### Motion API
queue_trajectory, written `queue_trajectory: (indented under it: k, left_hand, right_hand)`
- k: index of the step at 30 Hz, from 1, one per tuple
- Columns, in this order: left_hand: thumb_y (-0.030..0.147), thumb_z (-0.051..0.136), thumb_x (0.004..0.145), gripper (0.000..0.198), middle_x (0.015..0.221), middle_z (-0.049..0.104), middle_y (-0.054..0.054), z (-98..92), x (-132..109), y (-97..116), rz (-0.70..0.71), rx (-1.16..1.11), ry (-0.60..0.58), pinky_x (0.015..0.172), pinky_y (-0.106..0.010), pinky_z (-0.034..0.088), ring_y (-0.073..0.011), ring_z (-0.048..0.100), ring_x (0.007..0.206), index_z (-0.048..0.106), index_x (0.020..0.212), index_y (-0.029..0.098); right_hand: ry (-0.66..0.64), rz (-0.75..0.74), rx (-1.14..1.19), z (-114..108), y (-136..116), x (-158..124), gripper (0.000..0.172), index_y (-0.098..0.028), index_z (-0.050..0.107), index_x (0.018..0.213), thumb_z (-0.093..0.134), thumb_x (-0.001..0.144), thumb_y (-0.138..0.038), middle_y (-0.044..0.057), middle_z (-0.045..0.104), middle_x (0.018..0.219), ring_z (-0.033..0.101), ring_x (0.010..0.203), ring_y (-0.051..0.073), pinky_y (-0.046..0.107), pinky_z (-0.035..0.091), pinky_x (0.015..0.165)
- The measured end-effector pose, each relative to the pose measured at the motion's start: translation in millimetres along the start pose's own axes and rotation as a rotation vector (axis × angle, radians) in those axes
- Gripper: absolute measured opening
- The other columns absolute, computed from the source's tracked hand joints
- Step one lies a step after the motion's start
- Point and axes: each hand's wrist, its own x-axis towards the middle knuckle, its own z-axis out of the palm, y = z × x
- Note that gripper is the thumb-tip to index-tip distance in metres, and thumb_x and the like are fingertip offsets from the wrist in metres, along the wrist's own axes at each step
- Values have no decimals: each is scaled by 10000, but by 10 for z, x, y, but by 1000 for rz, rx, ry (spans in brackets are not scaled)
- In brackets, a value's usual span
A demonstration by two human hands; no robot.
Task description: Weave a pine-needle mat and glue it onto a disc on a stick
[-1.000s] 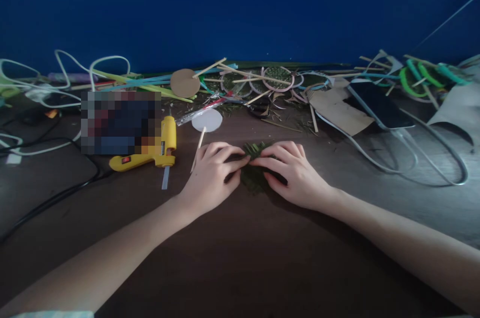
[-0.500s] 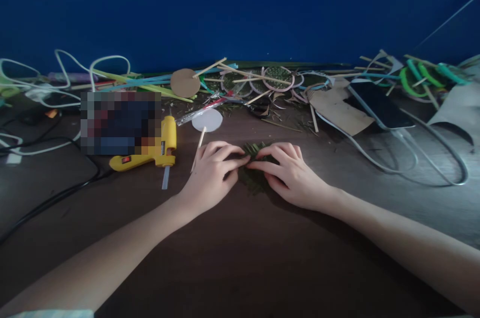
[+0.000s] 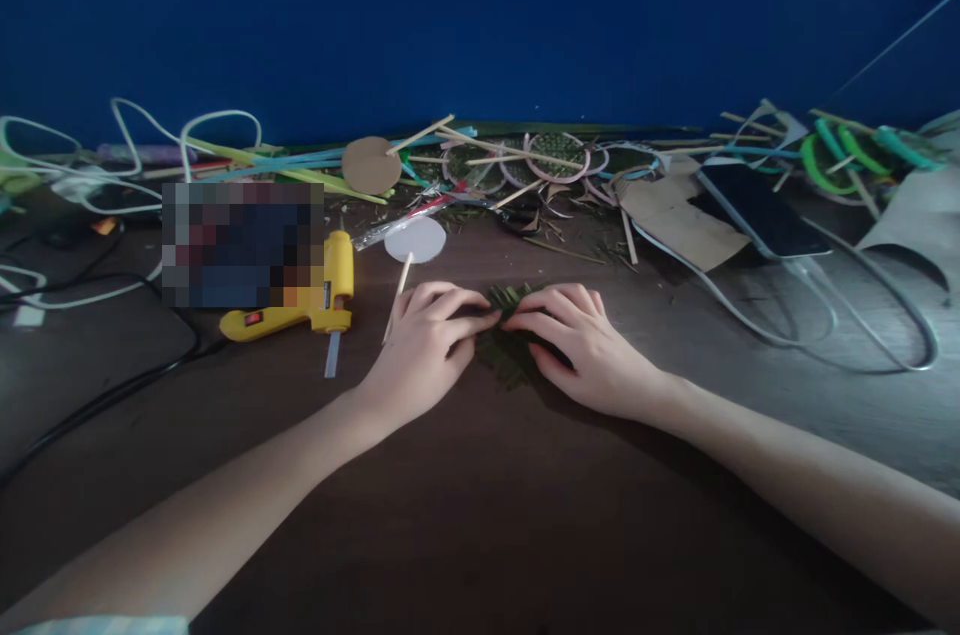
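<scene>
At the centre of the frame, a person's bare left hand [image 3: 435, 340] and bare right hand [image 3: 592, 350] curve inward, fingertips touching a dark green piece of leaf-like strips [image 3: 511, 357] on a dark brown table [image 3: 480, 515], though whether they pinch it cannot be told. A yellow plastic glue gun [image 3: 339, 277] lies left of centre, with a white round disc [image 3: 415, 241] farther up, while a dark-screened smartphone [image 3: 761, 205] rests at right, before a deep blue wall [image 3: 480, 15] across the top.

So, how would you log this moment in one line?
left hand: on green strips; right hand: on same strips; glue gun: lying left of hands
</scene>
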Motion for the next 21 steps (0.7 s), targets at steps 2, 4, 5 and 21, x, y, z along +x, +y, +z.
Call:
queue_trajectory:
  k: [2, 4, 5, 21]
  left_hand:
    - [106, 503, 826, 325, 1114, 631, 4, 2, -1, 1, -1, 0, -1, 918, -409, 323, -214, 466, 1065, 654, 1056, 279]
    - [103, 502, 825, 329, 1114, 630, 8, 5, -1, 2, -3, 2, 2, 922, -410, 321, -214, 465, 1069, 655, 1049, 288]
    - [103, 500, 826, 331, 1115, 630, 9, 6, -1, 3, -3, 3, 4, 923, -409, 321, -214, 465, 1071, 655, 1049, 292]
    - [119, 474, 847, 309, 1103, 646, -2, -9, 10, 0, -26, -54, 7, 931, -421, 333, -209, 495, 1067, 646, 1055, 268]
  right_hand:
    - [-1, 1, -5, -2, -3, 1, 281, -198, 585, 1078, 438, 843, -156, 81, 587, 1095, 447, 1004, 231, 373, 351, 812]
    - [-5, 3, -6, -4, -6, 1, 279, -204, 590, 1072, 440, 842, -156, 82, 588, 1096, 449, 1001, 233, 378, 353, 808]
    - [-8, 4, -4, -5, -7, 1, 279, -208, 591, 1070, 440, 841, -156, 84, 588, 1097, 451, 1000, 235, 381, 355, 806]
    - [-16, 23, 22, -11, -5, 4, 303, -199, 550, 1111, 444, 830, -159, 96, 583, 1096, 462, 1000, 237, 390, 371, 812]
